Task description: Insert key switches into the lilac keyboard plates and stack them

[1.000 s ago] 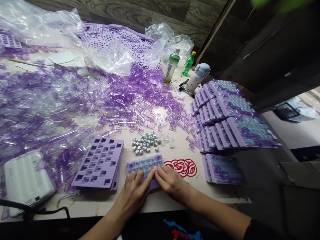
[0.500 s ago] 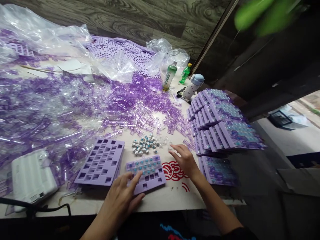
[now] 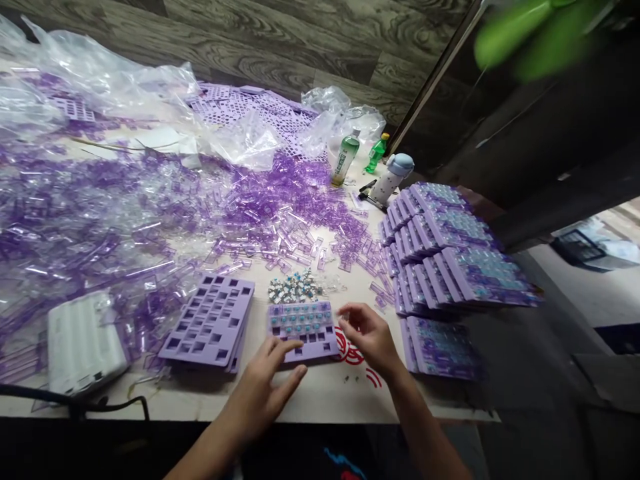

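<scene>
A small purple plate (image 3: pixel 303 328) lies in front of me, its upper rows filled with blue-topped switches. My left hand (image 3: pixel 265 387) rests with spread fingers on the plate's near left corner. My right hand (image 3: pixel 367 335) hovers at the plate's right edge, fingers curled in a pinch; whatever it holds is too small to make out. A little heap of loose switches (image 3: pixel 295 288) sits just beyond the plate.
A stack of empty purple plates (image 3: pixel 213 321) lies to the left, and filled plates (image 3: pixel 450 253) are piled on the right. Clear purple plastic pieces (image 3: pixel 150 207) and bags cover the table. Bottles (image 3: pixel 345 158) stand at the back; a white box (image 3: pixel 85 343) with a cable sits near left.
My right hand left the plate, reached out toward the loose pieces, then came back to the plate's right edge in a pinch. My left hand stayed on the plate. The view tilted.
</scene>
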`<act>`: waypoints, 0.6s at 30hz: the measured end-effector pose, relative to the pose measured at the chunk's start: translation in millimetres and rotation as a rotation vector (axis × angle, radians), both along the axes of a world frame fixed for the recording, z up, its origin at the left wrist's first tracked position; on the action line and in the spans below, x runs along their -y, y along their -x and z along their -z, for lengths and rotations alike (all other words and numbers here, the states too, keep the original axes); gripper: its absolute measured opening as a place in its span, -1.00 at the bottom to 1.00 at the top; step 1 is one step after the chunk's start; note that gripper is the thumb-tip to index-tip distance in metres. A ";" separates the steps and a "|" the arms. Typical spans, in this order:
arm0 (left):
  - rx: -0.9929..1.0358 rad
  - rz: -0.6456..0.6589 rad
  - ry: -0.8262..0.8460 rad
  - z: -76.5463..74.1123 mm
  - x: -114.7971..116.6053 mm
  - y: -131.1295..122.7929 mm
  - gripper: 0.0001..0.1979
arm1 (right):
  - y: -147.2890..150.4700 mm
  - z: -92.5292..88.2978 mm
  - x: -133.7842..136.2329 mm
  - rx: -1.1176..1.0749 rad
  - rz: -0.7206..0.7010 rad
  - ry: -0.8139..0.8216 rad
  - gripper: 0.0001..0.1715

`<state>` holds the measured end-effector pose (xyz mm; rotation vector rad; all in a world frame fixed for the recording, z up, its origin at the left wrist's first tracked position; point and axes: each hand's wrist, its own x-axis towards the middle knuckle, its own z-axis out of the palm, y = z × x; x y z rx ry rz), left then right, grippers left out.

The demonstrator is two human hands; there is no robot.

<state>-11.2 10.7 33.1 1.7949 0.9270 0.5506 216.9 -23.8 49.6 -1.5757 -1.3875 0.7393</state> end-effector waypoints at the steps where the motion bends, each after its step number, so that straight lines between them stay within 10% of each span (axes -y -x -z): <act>1: 0.096 0.022 0.243 -6.1 3.2 -4.3 -0.65 | 9.7 -5.3 6.3 -0.034 -0.079 -0.034 -0.83; 4: 0.484 0.008 0.975 -14.4 13.8 -18.5 -0.51 | 35.8 -14.3 20.6 0.002 -0.365 -0.184 -0.78; 7: 0.711 -0.164 1.313 -9.9 22.3 -28.8 -0.61 | 49.4 -11.3 26.8 0.128 -0.385 -0.269 -0.74; 18: 0.434 -0.141 1.091 10.5 34.3 -16.5 -0.60 | 56.2 4.5 35.5 0.019 -0.325 -0.185 -0.79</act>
